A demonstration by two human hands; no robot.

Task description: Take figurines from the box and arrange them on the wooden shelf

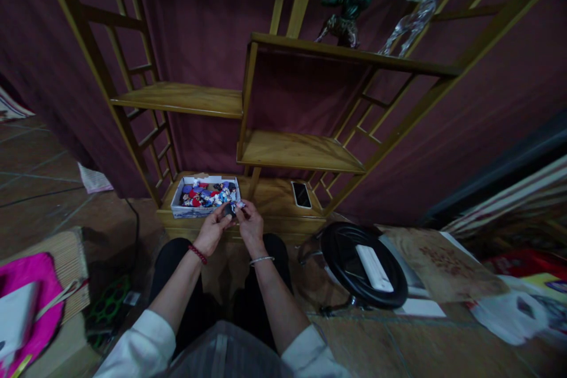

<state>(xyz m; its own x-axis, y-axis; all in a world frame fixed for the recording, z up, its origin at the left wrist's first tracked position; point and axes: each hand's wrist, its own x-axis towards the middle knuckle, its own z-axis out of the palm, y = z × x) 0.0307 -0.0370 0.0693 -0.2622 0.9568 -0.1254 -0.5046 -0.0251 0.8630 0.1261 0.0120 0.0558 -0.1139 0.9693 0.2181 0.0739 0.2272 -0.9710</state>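
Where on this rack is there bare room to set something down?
The left shelf looks bare; so does the right shelf below the statues. The base has a gap between the box and phone. Crowded: inside the box, full of figures, and at its near right corner, where the left hand and right hand hold a small piece.

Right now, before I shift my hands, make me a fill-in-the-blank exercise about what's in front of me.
1. The left hand and the ____ hand are both on the small object.
2. The red beaded bracelet is on the ____ wrist.
3. In this view, the phone lies to the ____ of the open box.
4. The round stool under the long white box is coloured ____.

Missing words: right; left; right; black.
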